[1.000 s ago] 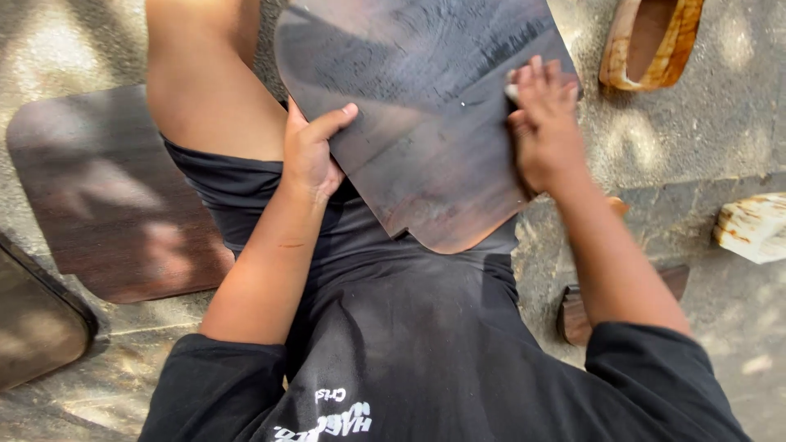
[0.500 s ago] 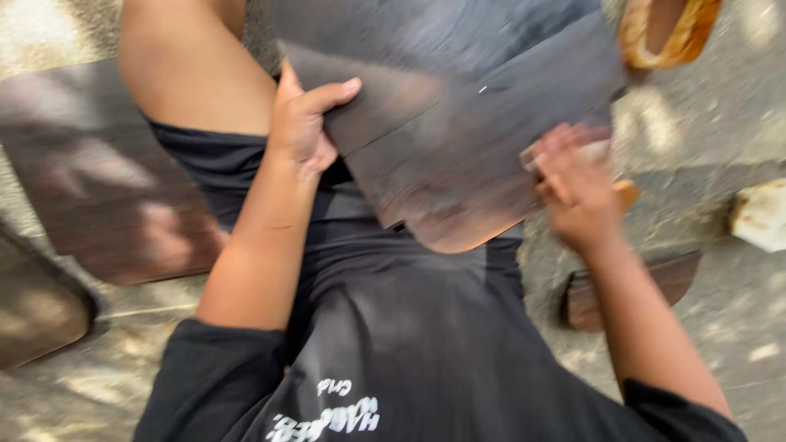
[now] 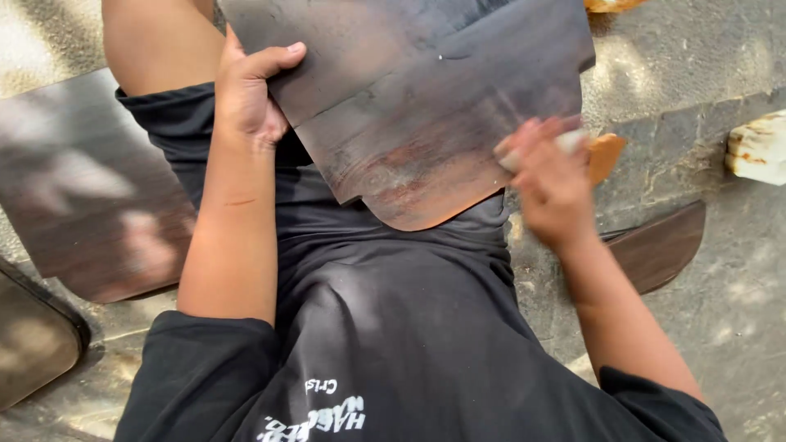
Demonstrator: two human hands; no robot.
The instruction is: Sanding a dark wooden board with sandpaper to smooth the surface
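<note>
The person wears a black short-sleeved shirt point(image 3: 393, 344) of soft, slightly creased cloth, its sleeves ending above the elbows. White lettering sits low on the front (seen upside down from the head camera, partly cut off by the frame edge). Black shorts point(image 3: 237, 164) cover the upper legs, leaving one knee bare. Both forearms are bare, with no watch, band or glove. The left forearm point(image 3: 233, 221) carries a thin reddish scratch.

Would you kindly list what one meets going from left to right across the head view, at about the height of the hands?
Dark board lying on the ground → left hand → dark wooden panel on the lap → right hand → small orange-brown piece → pale wooden block.
</note>
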